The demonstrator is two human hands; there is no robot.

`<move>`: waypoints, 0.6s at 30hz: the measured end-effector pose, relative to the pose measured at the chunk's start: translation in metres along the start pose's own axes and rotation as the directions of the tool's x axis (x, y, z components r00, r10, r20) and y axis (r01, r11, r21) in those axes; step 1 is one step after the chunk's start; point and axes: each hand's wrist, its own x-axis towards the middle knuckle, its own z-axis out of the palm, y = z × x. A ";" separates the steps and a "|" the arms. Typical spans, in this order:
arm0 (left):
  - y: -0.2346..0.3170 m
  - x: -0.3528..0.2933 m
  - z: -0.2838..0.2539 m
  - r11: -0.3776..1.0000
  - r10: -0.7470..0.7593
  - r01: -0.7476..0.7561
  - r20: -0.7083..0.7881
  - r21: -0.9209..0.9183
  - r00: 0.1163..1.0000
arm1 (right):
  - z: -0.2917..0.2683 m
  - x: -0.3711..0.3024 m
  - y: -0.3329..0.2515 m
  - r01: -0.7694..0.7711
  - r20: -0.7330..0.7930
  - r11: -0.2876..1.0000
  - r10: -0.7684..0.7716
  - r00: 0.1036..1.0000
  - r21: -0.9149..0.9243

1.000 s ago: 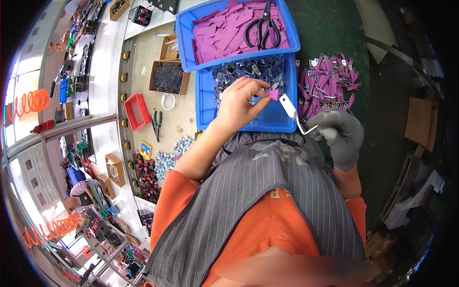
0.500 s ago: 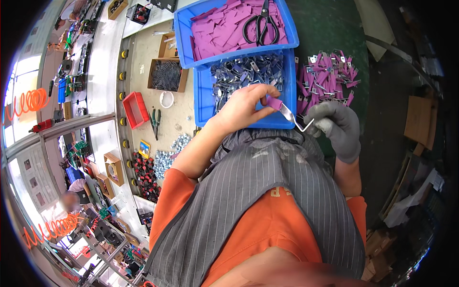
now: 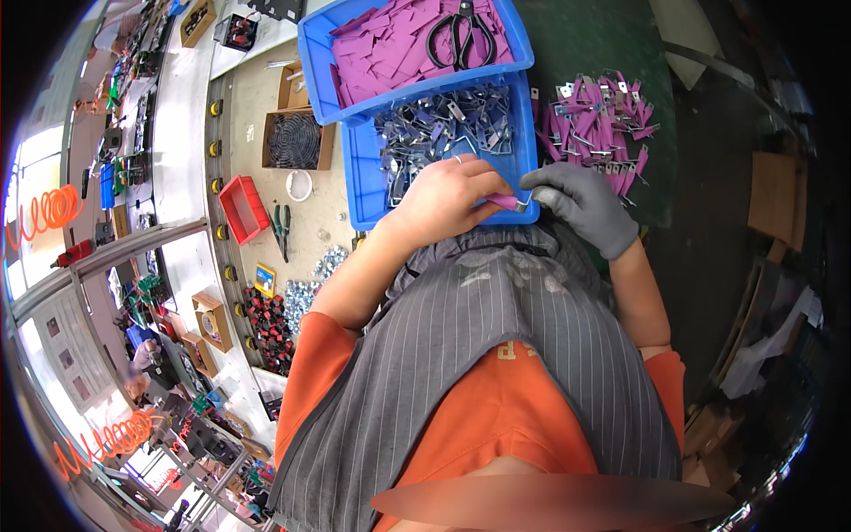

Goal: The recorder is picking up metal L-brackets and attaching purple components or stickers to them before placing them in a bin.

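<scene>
My bare left hand is closed, pinching a purple sleeve over the lower right part of the blue bin. A bent metal bracket sticks out of the sleeve's right end. My right hand, in a grey glove, has its thumb and forefinger drawn together at the bracket's bent tip; the fingertips partly hide the contact. Beneath and beyond my left hand, loose metal brackets fill much of the blue bin. Right of it lies a pile of purple-sleeved brackets on the green surface.
A second blue bin holds flat purple sleeves and black-handled scissors. To the left are a red tray, pliers, a cardboard box, a white ring-shaped item and small metal parts.
My right hand has moved left and slightly up, closer to my left hand. More of the bracket is now covered by the sleeve and fingers. The view has shifted slightly.
</scene>
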 end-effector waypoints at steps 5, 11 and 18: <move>0.007 0.003 0.006 0.991 0.045 -0.054 0.075 0.124 0.996 | 0.008 -0.007 0.008 -0.057 -0.002 0.998 0.057 0.998 0.034; 0.012 0.000 0.013 0.977 0.048 -0.072 0.126 0.200 0.991 | 0.012 -0.010 0.002 -0.005 -0.089 1.000 0.003 0.996 -0.024; -0.006 -0.011 0.014 0.523 -0.585 0.341 -0.039 -0.781 0.810 | 0.020 -0.026 0.007 0.038 -0.333 0.997 -0.015 0.943 0.063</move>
